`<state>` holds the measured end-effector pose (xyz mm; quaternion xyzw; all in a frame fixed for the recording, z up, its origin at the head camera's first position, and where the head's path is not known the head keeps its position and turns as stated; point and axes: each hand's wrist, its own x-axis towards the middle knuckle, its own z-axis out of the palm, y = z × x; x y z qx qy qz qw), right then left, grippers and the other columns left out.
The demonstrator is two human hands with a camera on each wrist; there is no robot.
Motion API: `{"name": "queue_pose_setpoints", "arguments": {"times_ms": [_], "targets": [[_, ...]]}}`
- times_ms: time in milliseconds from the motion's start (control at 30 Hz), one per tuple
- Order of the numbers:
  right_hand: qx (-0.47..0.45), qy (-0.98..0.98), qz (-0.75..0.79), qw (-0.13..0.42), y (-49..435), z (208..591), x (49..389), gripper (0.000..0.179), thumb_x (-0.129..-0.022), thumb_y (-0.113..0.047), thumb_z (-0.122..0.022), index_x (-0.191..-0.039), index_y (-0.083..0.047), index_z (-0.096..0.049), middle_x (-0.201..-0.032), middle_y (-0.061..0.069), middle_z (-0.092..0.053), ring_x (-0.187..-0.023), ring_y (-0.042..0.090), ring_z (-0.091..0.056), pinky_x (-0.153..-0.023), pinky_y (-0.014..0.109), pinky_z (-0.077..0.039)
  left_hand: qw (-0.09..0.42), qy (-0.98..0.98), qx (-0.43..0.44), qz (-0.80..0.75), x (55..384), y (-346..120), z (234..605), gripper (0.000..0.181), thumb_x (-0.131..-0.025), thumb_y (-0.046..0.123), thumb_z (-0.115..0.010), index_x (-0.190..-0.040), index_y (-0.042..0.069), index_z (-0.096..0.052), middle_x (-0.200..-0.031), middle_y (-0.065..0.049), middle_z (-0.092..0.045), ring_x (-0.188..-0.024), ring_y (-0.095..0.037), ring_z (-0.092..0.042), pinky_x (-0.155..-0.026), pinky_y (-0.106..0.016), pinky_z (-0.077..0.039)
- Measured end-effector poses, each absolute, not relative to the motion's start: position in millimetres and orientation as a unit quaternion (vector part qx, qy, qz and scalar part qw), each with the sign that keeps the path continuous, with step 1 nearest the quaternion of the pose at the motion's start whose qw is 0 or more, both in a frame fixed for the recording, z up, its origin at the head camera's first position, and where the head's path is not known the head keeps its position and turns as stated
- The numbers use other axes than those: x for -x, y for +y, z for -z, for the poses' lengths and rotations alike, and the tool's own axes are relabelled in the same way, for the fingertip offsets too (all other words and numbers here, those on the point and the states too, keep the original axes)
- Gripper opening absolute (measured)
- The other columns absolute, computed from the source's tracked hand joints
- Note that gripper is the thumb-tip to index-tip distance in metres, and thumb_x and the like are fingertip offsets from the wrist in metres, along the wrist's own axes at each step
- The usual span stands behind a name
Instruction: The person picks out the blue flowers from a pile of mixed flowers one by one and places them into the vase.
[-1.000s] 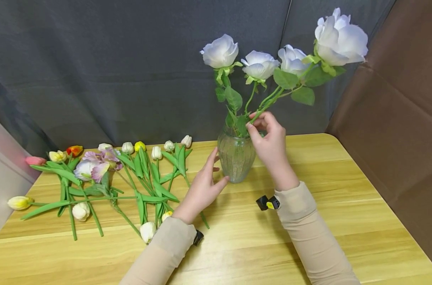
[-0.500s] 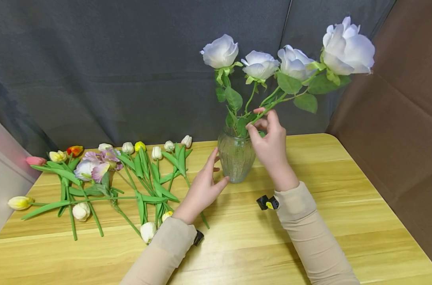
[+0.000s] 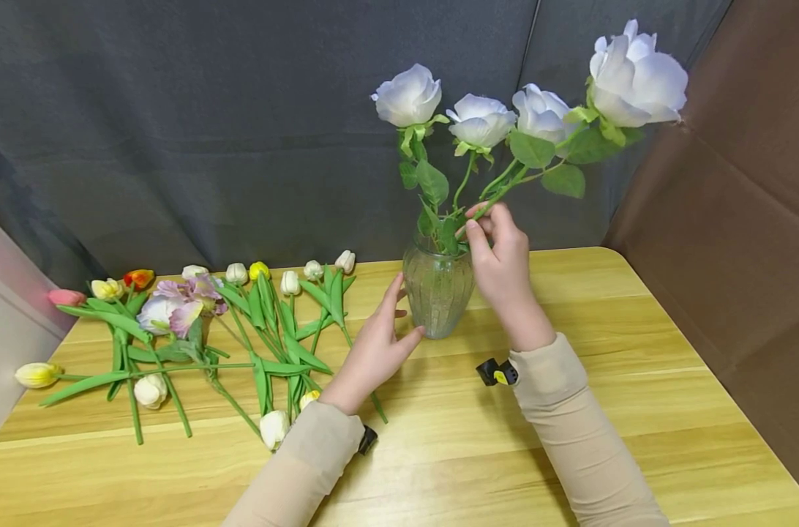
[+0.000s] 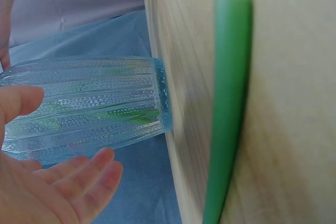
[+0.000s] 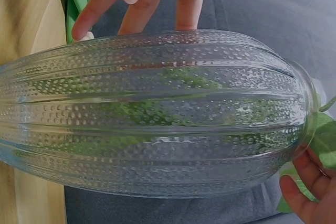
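Note:
A ribbed, dotted clear glass vase (image 3: 437, 296) stands upright on the table with several white artificial roses fanning out of it. My right hand (image 3: 507, 267) is at the mouth of the vase and pinches the green stem of the rightmost, largest white rose (image 3: 639, 77), which leans far to the right. My left hand (image 3: 373, 355) is beside the vase's left side, thumb and fingers spread loosely around it. In the left wrist view, the fingers (image 4: 86, 182) and thumb flank the vase (image 4: 100, 108). The right wrist view shows the right hand (image 5: 315, 187) by the vase's neck.
Left of the vase lies a spread of artificial tulips, with a white tulip (image 3: 274, 429) by the left sleeve and a yellow one (image 3: 37, 375) at the far left. A lilac flower (image 3: 178, 311) lies among them. A dark curtain (image 3: 241, 132) hangs behind the wooden table (image 3: 426, 468).
The held rose dipped down to the right, then came partly back up. My right thumb has shifted higher along the stem. My left hand and the vase have stayed still.

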<state>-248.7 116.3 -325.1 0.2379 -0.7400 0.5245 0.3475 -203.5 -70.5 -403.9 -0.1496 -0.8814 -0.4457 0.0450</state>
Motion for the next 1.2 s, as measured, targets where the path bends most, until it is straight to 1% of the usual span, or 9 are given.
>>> {"name": "queue_pose_setpoints", "arguments": {"times_ms": [233, 400, 533, 700, 767, 900, 967, 1067, 1200], "targets": [[-0.227, -0.764, -0.503, 0.335, 117.6, 321.5, 246.7, 0.014, -0.099, -0.004, -0.047, -0.101, 0.003, -0.060, -0.083, 0.013, -0.067, -0.079, 0.022, -0.064, -0.062, 0.031, -0.044, 0.043, -0.880, 0.150, 0.449, 203.7, -70.5, 404.5, 0.086, -0.092, 0.019, -0.065, -0.155, 0.022, -0.008, -0.148, -0.009, -0.038, -0.120, -0.030, -0.051, -0.083, -0.042, -0.050], [-0.229, -0.781, -0.471, 0.339, 117.5, 320.0, 245.8, 0.015, -0.099, -0.007, -0.049, -0.099, 0.001, -0.062, -0.083, 0.011, -0.065, -0.073, 0.020, -0.059, -0.060, 0.032, -0.042, 0.043, -0.878, 0.151, 0.452, 203.8, -70.2, 405.7, 0.086, -0.092, 0.019, -0.065, -0.155, 0.023, -0.008, -0.148, -0.010, -0.038, -0.120, -0.032, -0.051, -0.084, -0.043, -0.050], [-0.229, -0.792, -0.446, 0.349, 118.0, 319.5, 246.4, 0.015, -0.099, -0.007, -0.050, -0.097, -0.001, -0.063, -0.081, 0.009, -0.064, -0.070, 0.021, -0.057, -0.062, 0.034, -0.041, 0.043, -0.879, 0.151, 0.451, 203.8, -70.2, 405.8, 0.086, -0.092, 0.020, -0.065, -0.155, 0.023, -0.008, -0.148, -0.010, -0.038, -0.120, -0.031, -0.051, -0.084, -0.043, -0.049], [-0.231, -0.804, -0.422, 0.350, 118.2, 318.0, 245.9, 0.016, -0.098, -0.008, -0.051, -0.095, -0.001, -0.065, -0.086, 0.010, -0.065, -0.072, 0.023, -0.055, -0.064, 0.035, -0.040, 0.045, -0.881, 0.150, 0.447, 203.8, -70.4, 405.0, 0.086, -0.091, 0.019, -0.066, -0.155, 0.022, -0.008, -0.148, -0.010, -0.038, -0.119, -0.029, -0.052, -0.084, -0.042, -0.049], [-0.235, -0.808, -0.413, 0.348, 117.9, 317.2, 245.4, 0.018, -0.099, -0.009, -0.051, -0.092, -0.001, -0.065, -0.089, 0.011, -0.065, -0.073, 0.023, -0.055, -0.063, 0.035, -0.039, 0.045, -0.881, 0.150, 0.446, 203.4, -70.5, 404.7, 0.086, -0.091, 0.019, -0.066, -0.155, 0.022, -0.008, -0.148, -0.010, -0.038, -0.118, -0.029, -0.052, -0.083, -0.042, -0.050], [-0.246, -0.811, -0.403, 0.345, 117.8, 316.4, 245.4, 0.025, -0.099, -0.010, -0.049, -0.083, 0.000, -0.065, -0.083, 0.011, -0.063, -0.072, 0.023, -0.053, -0.062, 0.035, -0.040, 0.045, -0.883, 0.150, 0.443, 202.8, -70.9, 404.7, 0.086, -0.091, 0.019, -0.066, -0.155, 0.022, -0.008, -0.147, -0.010, -0.038, -0.118, -0.027, -0.052, -0.082, -0.041, -0.050], [-0.251, -0.810, -0.403, 0.345, 117.8, 316.5, 245.5, 0.028, -0.100, -0.010, -0.048, -0.080, 0.001, -0.065, -0.083, 0.011, -0.064, -0.076, 0.024, -0.055, -0.064, 0.036, -0.041, 0.047, -0.883, 0.152, 0.442, 202.9, -71.0, 404.9, 0.086, -0.091, 0.020, -0.066, -0.155, 0.022, -0.008, -0.147, -0.010, -0.038, -0.118, -0.027, -0.052, -0.082, -0.041, -0.050], [-0.255, -0.806, -0.408, 0.344, 117.9, 317.2, 245.3, 0.030, -0.100, -0.010, -0.047, -0.080, 0.002, -0.066, -0.091, 0.012, -0.068, -0.083, 0.025, -0.058, -0.067, 0.035, -0.043, 0.051, -0.883, 0.156, 0.440, 202.9, -70.8, 405.0, 0.087, -0.091, 0.019, -0.066, -0.155, 0.021, -0.008, -0.147, -0.010, -0.039, -0.118, -0.028, -0.052, -0.082, -0.041, -0.050], [-0.254, -0.804, -0.414, 0.343, 118.9, 318.8, 244.2, 0.032, -0.101, -0.011, -0.046, -0.077, 0.000, -0.064, -0.101, 0.011, -0.069, -0.089, 0.025, -0.059, -0.066, 0.034, -0.039, 0.051, -0.883, 0.158, 0.440, 203.0, -70.1, 405.4, 0.087, -0.091, 0.019, -0.066, -0.155, 0.021, -0.008, -0.147, -0.010, -0.039, -0.118, -0.030, -0.053, -0.083, -0.042, -0.050]]}}
